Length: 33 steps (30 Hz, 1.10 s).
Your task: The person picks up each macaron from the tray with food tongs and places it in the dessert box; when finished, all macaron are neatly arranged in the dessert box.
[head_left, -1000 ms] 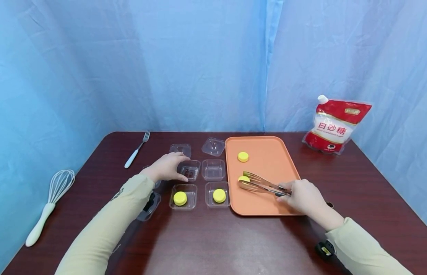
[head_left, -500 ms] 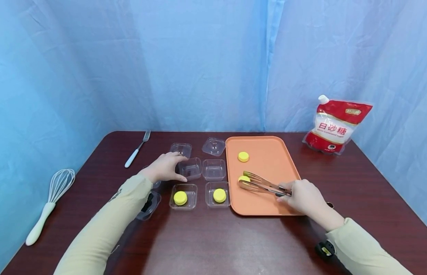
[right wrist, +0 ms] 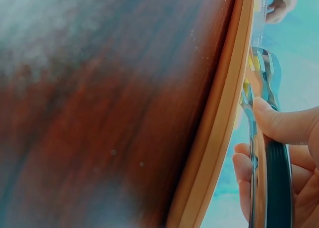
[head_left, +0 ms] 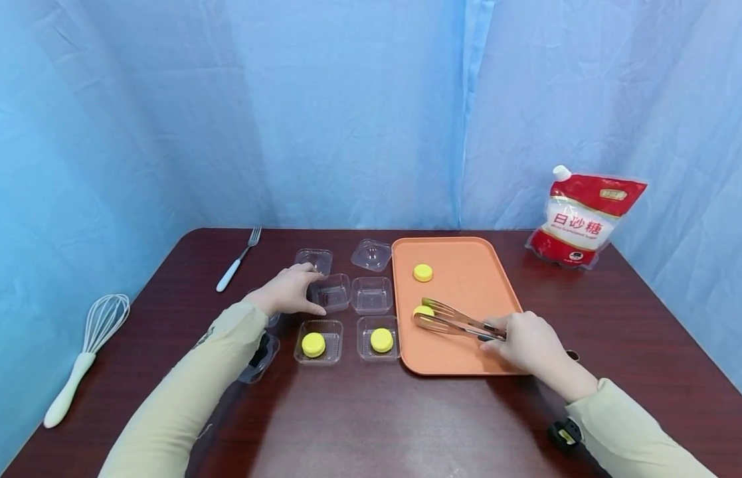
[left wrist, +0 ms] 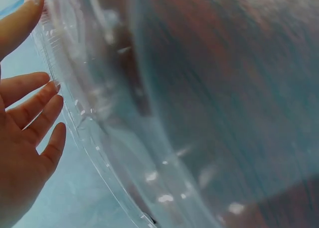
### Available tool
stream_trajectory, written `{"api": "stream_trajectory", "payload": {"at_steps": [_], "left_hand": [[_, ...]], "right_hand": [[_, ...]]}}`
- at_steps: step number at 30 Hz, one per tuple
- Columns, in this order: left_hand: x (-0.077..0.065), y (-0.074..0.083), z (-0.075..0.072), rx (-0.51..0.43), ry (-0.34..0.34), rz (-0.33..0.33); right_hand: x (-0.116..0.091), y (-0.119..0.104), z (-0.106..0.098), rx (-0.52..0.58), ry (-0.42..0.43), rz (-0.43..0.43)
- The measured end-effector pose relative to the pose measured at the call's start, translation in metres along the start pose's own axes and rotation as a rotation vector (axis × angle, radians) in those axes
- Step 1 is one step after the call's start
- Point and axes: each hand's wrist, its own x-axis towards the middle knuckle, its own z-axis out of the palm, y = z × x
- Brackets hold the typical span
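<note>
My left hand (head_left: 289, 292) spans the left side of a clear plastic box (head_left: 336, 293), its thumb at the near corner and forefinger at the far one. In the left wrist view the fingers (left wrist: 42, 118) spread beyond blurred clear plastic. My right hand (head_left: 529, 342) grips metal tongs (head_left: 457, 324) by dark handles (right wrist: 279, 183). The tongs' slightly parted tips lie at a round yellow disc (head_left: 422, 311) and partly hide it, over the orange tray (head_left: 472, 355). Another yellow disc (head_left: 423, 272) sits farther back on the tray.
Two front clear boxes each hold a yellow disc (head_left: 313, 344), (head_left: 381, 340). Clear lids (head_left: 371, 255) lie behind; more clear plastic (head_left: 262, 362) sits under my left forearm. Around them are a fork (head_left: 236, 262), a whisk (head_left: 86, 362) and a sugar pouch (head_left: 580, 222).
The box at my left hand has shifted slightly back and turned a little since a second ago, then stays put. My right hand and the tongs hold still.
</note>
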Motion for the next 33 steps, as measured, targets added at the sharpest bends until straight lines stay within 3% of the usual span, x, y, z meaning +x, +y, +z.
{"api": "stream_trajectory", "payload": {"at_steps": [10,22,33], "left_hand": [[0.003,0.004,-0.003,-0.055,-0.023,-0.018],[0.002,0.006,-0.002,-0.066,-0.047,-0.032],[0.004,0.004,-0.001,-0.074,-0.037,-0.020]], "right_hand": [[0.001,-0.001,-0.004,-0.016,0.069,-0.013],[0.005,-0.001,-0.003,-0.020,0.077,-0.012],[0.013,-0.008,-0.003,-0.015,0.145,-0.073]]}}
